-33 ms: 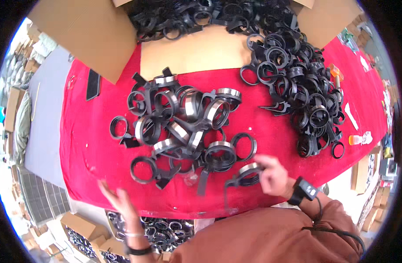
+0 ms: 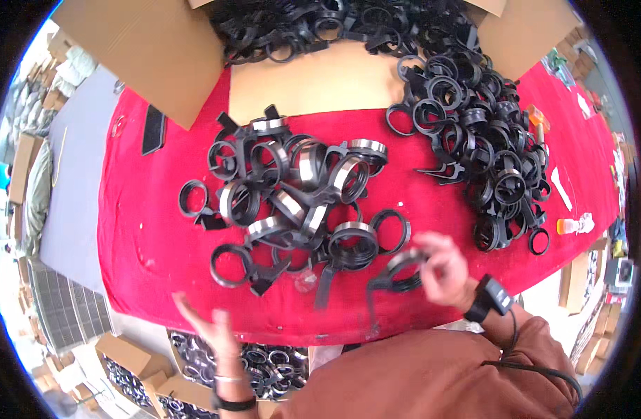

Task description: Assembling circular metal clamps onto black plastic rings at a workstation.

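Note:
My right hand [image 2: 447,276], slightly blurred, pinches a black ring with a silver band and a thin stem [image 2: 406,284], holding it over the near part of the red cloth. The stem points down toward the table's near edge. My left hand [image 2: 212,332] is held at the near left edge with fingers apart and nothing in it. Ahead of both hands lies a heap of similar black rings with silver bands [image 2: 308,167], some with flat handles sticking out. One loose ring [image 2: 390,232] lies at the heap's right side, close to my right hand.
A larger pile of black rings [image 2: 484,140] covers the right side, joining more rings at the back by cardboard flaps [image 2: 146,56]. A dark flat phone-like object [image 2: 153,130] lies far left. A small orange-capped bottle [image 2: 575,224] sits at right. Below the table, boxes [image 2: 135,354] hold rings.
My left hand has shifted a little to the right. My right hand has moved slightly away from me and rightward, with the ring tilting in its grip.

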Tool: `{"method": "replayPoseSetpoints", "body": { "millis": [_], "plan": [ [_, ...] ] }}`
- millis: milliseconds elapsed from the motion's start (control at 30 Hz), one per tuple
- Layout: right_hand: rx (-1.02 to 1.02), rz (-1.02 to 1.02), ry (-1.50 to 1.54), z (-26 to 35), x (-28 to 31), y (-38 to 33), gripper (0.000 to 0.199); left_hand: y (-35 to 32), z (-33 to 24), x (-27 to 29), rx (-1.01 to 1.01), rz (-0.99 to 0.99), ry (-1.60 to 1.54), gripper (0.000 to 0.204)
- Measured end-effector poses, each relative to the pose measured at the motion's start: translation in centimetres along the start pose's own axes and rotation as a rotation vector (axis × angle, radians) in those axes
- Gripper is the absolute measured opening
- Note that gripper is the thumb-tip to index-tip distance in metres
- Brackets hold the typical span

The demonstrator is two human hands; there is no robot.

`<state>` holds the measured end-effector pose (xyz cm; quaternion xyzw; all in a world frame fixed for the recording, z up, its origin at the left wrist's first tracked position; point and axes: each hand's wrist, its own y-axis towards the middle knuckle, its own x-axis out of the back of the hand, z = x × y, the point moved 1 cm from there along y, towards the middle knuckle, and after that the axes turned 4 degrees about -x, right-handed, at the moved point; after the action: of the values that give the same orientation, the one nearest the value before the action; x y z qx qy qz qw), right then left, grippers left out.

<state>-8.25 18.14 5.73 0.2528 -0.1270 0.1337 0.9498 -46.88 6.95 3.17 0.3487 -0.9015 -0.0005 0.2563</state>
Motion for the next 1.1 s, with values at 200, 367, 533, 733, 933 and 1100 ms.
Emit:
{"method": "replayPoseSetpoints", "body": {
  "millis": [200,367,533,733,933,1100],
  "plan": [
    [-0.550,-0.095,0.180,-5.4,3.8,8.5,0.029,-9.1,-6.8,-8.4,-0.255,0.193,0.414,0.141],
    [-0.272,-0.129,0.121,-11.0,-2.0,10.8,0.023,-7.1,-8.2,-11.5,-0.097,0.236,0.556,0.142],
    [-0.362,-0.272,0.012,-11.7,-6.4,8.9,0.021,-3.9,-7.8,-10.9,0.046,0.167,0.579,0.136],
    [-0.277,-0.443,-0.318,-7.5,-12.4,8.1,0.029,1.8,-2.4,-7.2,-0.303,0.109,0.543,0.120],
    [-0.240,0.057,-0.434,-2.3,-9.3,8.5,0.044,3.0,-1.4,-5.4,-0.280,0.117,0.562,0.110],
    [0.034,-0.119,-0.259,-1.9,-7.2,17.8,0.026,-2.6,-0.2,-5.5,-0.160,0.078,0.412,0.091]
  ]
}}
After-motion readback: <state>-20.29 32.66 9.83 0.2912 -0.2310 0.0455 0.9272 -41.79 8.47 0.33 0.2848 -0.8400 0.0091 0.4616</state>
